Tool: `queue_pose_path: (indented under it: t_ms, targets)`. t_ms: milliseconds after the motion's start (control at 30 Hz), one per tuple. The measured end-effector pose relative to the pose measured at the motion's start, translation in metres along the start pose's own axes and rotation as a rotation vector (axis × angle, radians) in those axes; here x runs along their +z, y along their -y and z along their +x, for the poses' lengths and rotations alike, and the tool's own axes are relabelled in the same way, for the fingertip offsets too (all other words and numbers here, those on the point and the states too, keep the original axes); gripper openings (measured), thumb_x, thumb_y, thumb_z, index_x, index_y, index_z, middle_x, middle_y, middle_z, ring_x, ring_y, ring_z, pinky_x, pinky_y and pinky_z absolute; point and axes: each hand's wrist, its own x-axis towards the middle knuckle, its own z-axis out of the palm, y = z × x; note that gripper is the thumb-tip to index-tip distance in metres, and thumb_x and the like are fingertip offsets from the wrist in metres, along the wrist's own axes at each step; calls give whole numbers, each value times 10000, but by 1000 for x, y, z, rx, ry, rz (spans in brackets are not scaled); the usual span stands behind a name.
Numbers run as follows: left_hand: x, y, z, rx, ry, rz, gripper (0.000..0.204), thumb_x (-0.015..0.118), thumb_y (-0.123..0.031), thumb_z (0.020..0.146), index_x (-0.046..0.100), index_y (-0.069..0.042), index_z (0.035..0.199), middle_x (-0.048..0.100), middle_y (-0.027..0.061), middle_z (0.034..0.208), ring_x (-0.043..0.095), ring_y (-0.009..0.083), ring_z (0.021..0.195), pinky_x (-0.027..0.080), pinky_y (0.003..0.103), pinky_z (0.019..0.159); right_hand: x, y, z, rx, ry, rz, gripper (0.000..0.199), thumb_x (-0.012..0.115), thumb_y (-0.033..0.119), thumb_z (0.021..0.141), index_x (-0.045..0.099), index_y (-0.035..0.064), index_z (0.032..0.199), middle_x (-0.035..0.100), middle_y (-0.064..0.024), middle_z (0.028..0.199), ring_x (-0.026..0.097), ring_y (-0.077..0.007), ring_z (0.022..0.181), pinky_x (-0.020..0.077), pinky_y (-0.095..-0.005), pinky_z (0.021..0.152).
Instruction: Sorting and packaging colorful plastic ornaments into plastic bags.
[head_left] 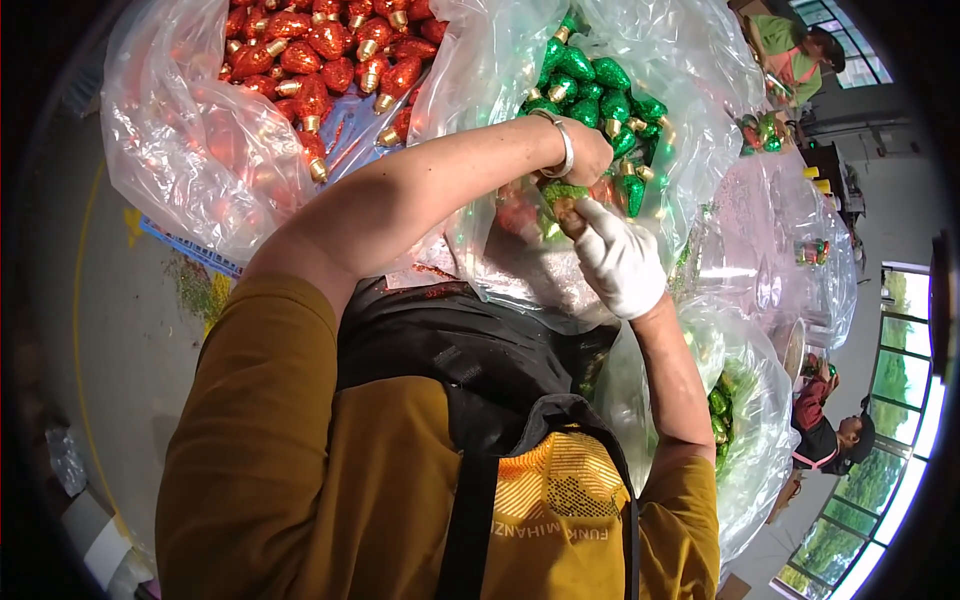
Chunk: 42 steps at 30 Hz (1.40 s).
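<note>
My bare left hand (587, 153), with a silver bracelet at the wrist, is closed and turned down above the open plastic bag (700, 130) of green glitter bulb ornaments (590, 90). Its fingertips are hidden, so what they hold cannot be made out. Just below it, my right hand (618, 258) wears a white glove with bare fingertips showing. Those fingertips pinch a small green glittery ornament (562, 192), partly covered by both hands. Clear plastic lies beneath the hands, with blurred red and green shapes showing through.
Red glitter bulb ornaments (330, 45) with gold caps fill another plastic bag (160, 120) on the left, over a blue crate (190, 245). A further bag (750, 480) with green ornaments stands at my right. Two other people (835, 430) work farther off on the right, near windows.
</note>
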Motion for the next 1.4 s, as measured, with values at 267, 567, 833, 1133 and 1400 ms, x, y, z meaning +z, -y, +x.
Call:
queue_pose_path:
  t_ms: [267,567,833,1133,1400]
  targets:
    - [17,9,-57,-36,-584,-76,151,526,-47,818,607,-8,939,615,150,832,610,301,832,499,388,793,-5,-14,23,49,-114,447,256,631,-25,749,593,79,980,622,-84,999,628,-285,751,509,-352,621]
    - [71,-8,-110,170,-840,-118,126,558,-63,823,564,-40,947,536,96,952,537,242,982,481,371,834,10,-9,30,95,39,405,234,644,-44,729,619,51,941,623,-110,966,618,-301,756,503,-362,635]
    - [66,-7,-116,145,-657,62,202,571,-56,775,568,-60,978,517,86,1004,532,239,1003,479,338,869,30,-49,58,-91,147,697,125,623,74,789,622,72,914,624,-120,815,608,-334,692,499,-406,638]
    - [73,3,-113,175,-727,12,224,591,-68,770,573,-67,994,513,85,1033,547,251,1018,496,349,851,14,-53,66,-84,218,333,156,619,131,763,637,85,911,626,-109,758,625,-324,690,491,-405,604]
    - [69,3,-111,215,-718,30,268,622,-57,752,574,-64,1015,510,97,1063,552,258,1032,506,350,844,3,-43,75,113,511,246,204,615,147,763,640,44,937,664,-170,812,662,-345,746,513,-427,630]
